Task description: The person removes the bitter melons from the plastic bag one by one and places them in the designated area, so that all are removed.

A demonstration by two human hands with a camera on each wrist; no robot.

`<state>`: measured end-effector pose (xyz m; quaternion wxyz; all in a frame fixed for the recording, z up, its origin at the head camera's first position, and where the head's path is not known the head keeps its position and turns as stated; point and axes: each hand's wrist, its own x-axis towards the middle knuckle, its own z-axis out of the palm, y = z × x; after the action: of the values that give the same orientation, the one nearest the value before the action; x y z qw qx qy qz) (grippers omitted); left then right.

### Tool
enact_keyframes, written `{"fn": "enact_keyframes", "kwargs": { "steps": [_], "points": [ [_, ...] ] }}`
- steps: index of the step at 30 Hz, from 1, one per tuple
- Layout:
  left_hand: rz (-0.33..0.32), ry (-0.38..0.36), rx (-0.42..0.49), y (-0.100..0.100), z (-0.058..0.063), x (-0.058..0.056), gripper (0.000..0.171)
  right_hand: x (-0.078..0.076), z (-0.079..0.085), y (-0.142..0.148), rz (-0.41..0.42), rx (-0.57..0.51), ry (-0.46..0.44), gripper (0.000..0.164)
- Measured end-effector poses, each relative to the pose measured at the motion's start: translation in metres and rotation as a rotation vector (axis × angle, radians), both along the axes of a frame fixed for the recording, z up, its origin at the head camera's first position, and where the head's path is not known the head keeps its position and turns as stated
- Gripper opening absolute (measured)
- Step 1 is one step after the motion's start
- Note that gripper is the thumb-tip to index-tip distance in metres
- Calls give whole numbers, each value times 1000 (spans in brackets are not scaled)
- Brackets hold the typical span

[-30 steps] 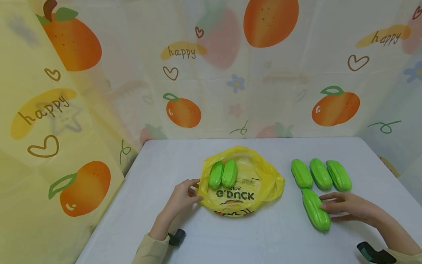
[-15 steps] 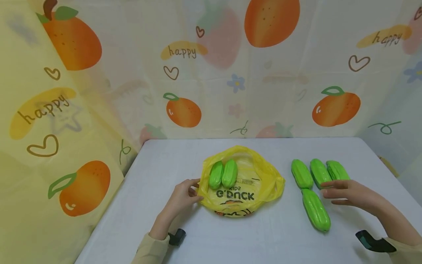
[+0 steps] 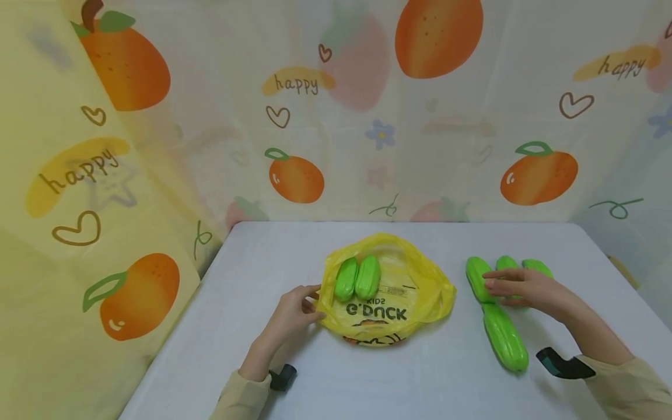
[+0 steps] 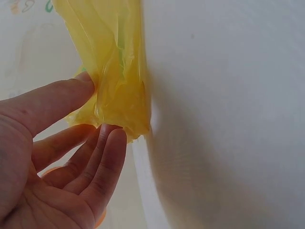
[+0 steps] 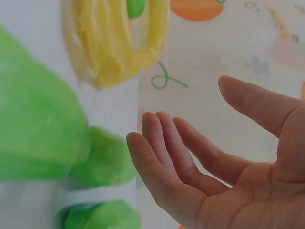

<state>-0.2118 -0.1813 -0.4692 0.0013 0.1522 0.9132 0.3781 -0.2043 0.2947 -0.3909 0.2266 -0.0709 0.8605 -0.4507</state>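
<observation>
My left hand [image 3: 291,309] pinches the left rim of a yellow plastic bag [image 3: 440,294] between thumb and fingers; the left wrist view shows the bag's edge [image 4: 124,107] between them. The bag lies spread wide, with two green cucumber-shaped pieces [image 3: 368,277] inside it. To the right, my right hand [image 3: 538,291] hovers over the loose green pieces, its fingers lightly bent and nothing in its grasp. One piece [image 3: 476,273] lies by its fingertips, another [image 3: 506,338] lies nearer me, and two more [image 3: 538,267] are partly hidden behind the hand.
A white-covered table [image 3: 399,385] carries everything. Behind it hangs a curtain [image 3: 220,81] printed with oranges, and another patterned sheet [image 3: 52,326] closes off the left side. Each wrist wears a dark camera mount [image 3: 283,378].
My right hand has let go of the nearest green piece, lifted, and moved away from me and left over the back row. My left hand stays at the bag's rim.
</observation>
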Motion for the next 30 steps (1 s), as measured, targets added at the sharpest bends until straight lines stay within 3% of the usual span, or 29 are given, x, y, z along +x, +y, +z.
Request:
{"fn": "enact_keyframes", "kwargs": {
  "steps": [21,30],
  "points": [
    [26,2,-10,3,0,2,58,-34,6,-69,-36,-90,-11,74],
    [28,12,-7,4,1,5,57,-48,1,-95,-47,-88,-26,53]
  ]
}}
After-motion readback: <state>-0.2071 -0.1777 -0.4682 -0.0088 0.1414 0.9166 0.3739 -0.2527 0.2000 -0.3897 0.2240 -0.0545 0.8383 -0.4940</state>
